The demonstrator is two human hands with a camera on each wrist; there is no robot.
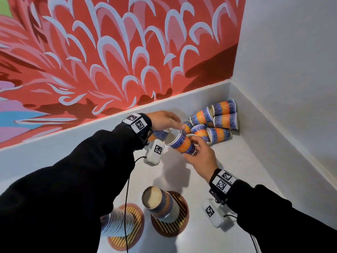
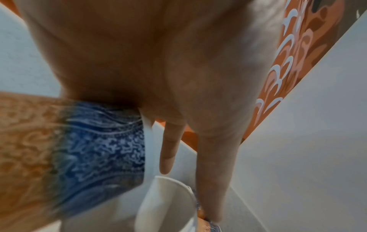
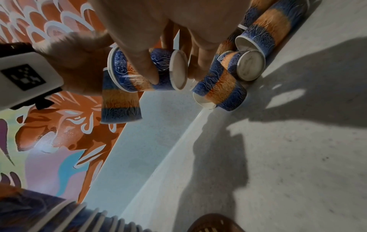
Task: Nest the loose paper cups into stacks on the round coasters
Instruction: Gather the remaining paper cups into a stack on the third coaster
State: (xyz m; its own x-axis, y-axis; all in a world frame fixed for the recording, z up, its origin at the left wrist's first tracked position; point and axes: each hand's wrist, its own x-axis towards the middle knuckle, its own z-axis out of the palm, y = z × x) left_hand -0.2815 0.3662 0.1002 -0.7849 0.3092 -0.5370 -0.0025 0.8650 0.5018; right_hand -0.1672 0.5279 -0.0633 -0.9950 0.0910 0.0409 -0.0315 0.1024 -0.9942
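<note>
My right hand (image 1: 196, 152) grips a blue-and-orange paper cup (image 1: 180, 142) tilted in the air, mouth to the left; the right wrist view shows the thumb (image 3: 143, 69) across this cup (image 3: 158, 73). My left hand (image 1: 173, 124) reaches over it, holding another cup (image 1: 158, 135) under the palm, with straight fingers (image 2: 214, 172) pointing past the tilted cup's white inside (image 2: 164, 204). That second cup (image 2: 69, 149) fills the left of the left wrist view. Several loose cups (image 1: 220, 119) lie piled in the back right corner. One nested stack (image 1: 160, 203) stands on the right round coaster (image 1: 180, 212), another (image 1: 118, 221) on the left coaster (image 1: 136, 218).
The white counter (image 1: 246, 170) ends at a raised lip below the red mural wall (image 1: 109, 61) behind and a plain white wall (image 1: 291, 70) on the right. White wrist camera units with cables hang under both black sleeves.
</note>
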